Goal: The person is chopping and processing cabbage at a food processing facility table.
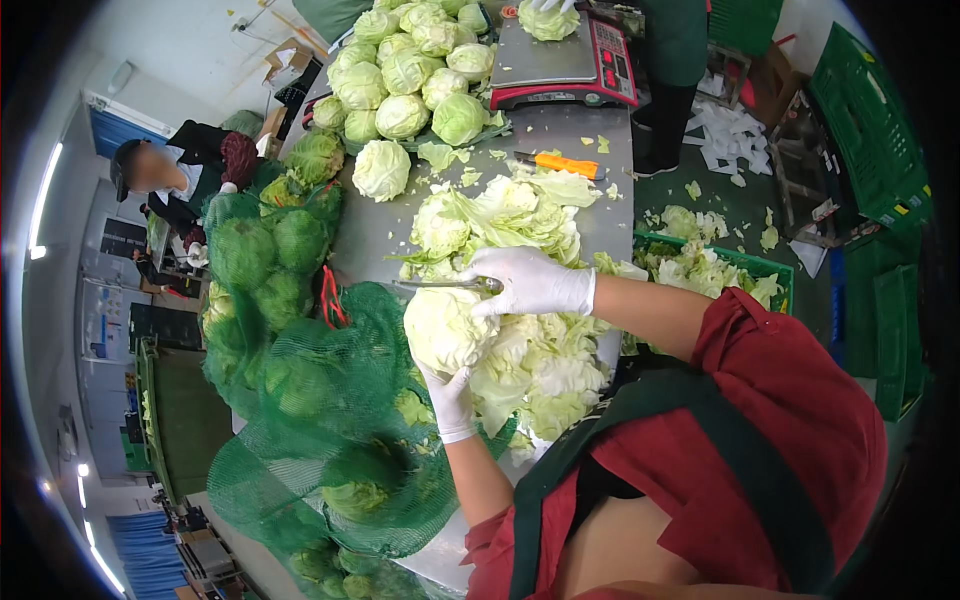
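A pale trimmed cabbage [448, 330] rests in my gloved left hand [452, 405], whose fingers cup its lower side. My gloved right hand [529, 281] grips a knife [442, 284] by its handle. The blade lies flat along the cabbage's upper edge; whether it cuts in cannot be made out. Loose cabbage leaves [540, 375] are heaped beside and under both hands. Just beyond my right hand sits another cabbage [439, 225] among more torn leaves. An orange-handled utility knife [566, 165] lies farther up the metal table [375, 240].
Green mesh sacks [300, 375] of cabbages crowd the left side. A cabbage pile [412, 67] stands beside a red scale [555, 67], where a co-worker's gloved hand [551, 4] touches a cabbage. A green crate [784, 289] of leaf scraps sits at right. Another person [195, 165] stands across.
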Action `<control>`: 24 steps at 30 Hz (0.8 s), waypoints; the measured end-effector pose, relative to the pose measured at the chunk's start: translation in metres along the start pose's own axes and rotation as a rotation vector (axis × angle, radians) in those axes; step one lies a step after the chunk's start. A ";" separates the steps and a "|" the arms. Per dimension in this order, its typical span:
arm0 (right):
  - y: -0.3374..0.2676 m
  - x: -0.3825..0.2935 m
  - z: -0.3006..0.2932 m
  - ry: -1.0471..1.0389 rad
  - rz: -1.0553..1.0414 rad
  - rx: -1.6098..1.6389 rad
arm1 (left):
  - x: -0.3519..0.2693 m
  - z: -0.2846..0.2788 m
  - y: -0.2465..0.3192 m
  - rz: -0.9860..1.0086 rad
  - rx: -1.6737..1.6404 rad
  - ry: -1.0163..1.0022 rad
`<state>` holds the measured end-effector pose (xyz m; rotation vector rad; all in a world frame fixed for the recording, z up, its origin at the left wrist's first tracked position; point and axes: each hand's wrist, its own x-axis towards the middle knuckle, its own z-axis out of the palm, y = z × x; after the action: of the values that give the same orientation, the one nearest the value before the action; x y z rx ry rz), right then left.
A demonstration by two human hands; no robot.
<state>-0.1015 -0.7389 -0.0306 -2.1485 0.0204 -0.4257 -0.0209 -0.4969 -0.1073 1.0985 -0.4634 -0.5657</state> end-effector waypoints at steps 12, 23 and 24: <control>-0.027 0.034 -0.050 0.285 0.000 0.274 | 0.004 -0.004 0.010 0.003 -0.111 -0.035; 0.005 0.009 -0.053 0.013 0.154 0.213 | -0.009 -0.009 -0.008 -0.069 -0.633 0.068; 0.006 0.009 -0.048 0.041 0.126 0.250 | -0.003 -0.007 -0.007 -0.062 -0.616 0.054</control>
<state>-0.1070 -0.7821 -0.0084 -1.8812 0.1191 -0.3784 -0.0206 -0.4923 -0.1166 0.5365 -0.1835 -0.6731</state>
